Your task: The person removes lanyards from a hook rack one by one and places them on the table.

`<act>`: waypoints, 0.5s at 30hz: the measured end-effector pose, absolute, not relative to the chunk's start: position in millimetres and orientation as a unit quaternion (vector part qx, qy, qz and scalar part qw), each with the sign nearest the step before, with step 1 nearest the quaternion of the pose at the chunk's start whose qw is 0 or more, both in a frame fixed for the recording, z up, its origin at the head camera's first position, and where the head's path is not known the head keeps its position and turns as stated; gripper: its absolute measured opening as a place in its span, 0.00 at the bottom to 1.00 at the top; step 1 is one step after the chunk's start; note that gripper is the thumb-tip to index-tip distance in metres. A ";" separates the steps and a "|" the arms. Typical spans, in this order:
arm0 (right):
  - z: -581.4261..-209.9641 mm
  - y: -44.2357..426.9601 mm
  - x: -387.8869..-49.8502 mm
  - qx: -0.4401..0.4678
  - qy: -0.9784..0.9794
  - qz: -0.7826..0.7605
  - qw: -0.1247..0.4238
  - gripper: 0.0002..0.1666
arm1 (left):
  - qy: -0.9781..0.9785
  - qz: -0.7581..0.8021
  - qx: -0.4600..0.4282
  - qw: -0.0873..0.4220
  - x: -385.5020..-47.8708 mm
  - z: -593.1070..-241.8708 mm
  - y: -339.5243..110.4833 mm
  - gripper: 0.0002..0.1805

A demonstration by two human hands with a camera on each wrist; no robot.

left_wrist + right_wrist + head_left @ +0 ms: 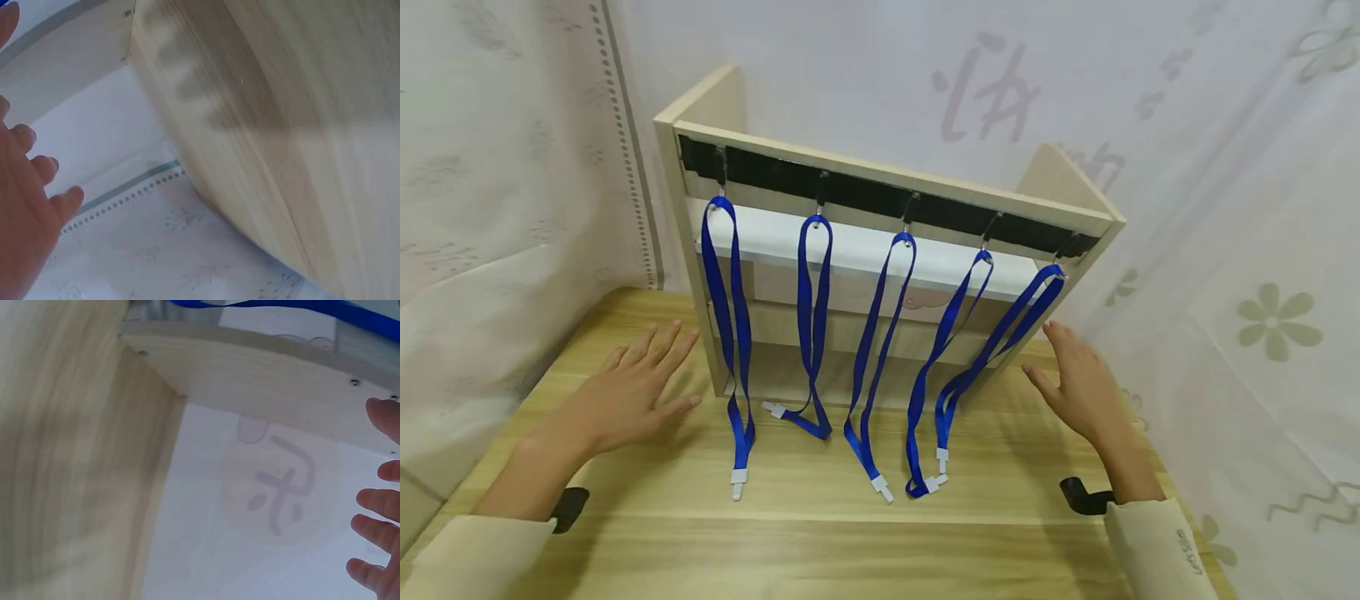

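Several blue lanyards with white clips hang from metal hooks along a black strip (pixel 865 196) on a pale wooden rack (pixel 698 292). Their lower ends reach the tabletop. My left hand (pixel 636 392) is spread with straight fingers beside the rack's left side, nearest the leftmost lanyard (pixel 742 321) and holding nothing. On the other side my right hand (pixel 1075 387), also empty, has its fingers extended near the rightmost lanyard (pixel 1033 312). Each wrist view shows only part of its hand, with the left fingers (pixel 47 169) and right fingers (pixel 378 503) apart from the rack.
The rack stands on a wood-grain table (pixel 820 562) and has a white shelf (pixel 775 233) behind the lanyards. A patterned pale curtain (pixel 850 75) encloses the back and both sides. Black straps (pixel 571 508) sit at the wrists.
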State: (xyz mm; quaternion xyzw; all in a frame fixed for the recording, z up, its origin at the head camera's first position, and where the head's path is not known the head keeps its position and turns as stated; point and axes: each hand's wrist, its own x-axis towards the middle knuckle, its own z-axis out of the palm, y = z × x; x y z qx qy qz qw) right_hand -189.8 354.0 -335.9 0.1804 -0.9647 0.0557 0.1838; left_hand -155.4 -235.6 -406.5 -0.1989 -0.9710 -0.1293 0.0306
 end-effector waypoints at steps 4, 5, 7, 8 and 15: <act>-324.3 350.4 -183.7 0.202 -0.951 0.076 0.219 0.40 | -0.963 -0.157 -0.219 0.019 -158.3 -409.0 -226.0 0.49; -321.5 348.9 -182.7 0.208 -0.947 0.081 0.231 0.40 | -0.961 -0.164 -0.222 0.016 -158.9 -409.1 -224.0 0.48; -315.8 344.8 -181.5 0.217 -0.936 0.088 0.261 0.38 | -0.958 -0.185 -0.221 0.006 -160.4 -408.8 -220.5 0.48; -313.0 342.3 -181.0 0.220 -0.930 0.094 0.279 0.36 | -0.955 -0.197 -0.220 0.000 -161.4 -408.7 -218.8 0.49; -295.1 318.6 -177.7 0.235 -0.864 0.179 0.409 0.16 | -0.939 -0.277 -0.204 -0.008 -165.2 -407.8 -211.8 0.49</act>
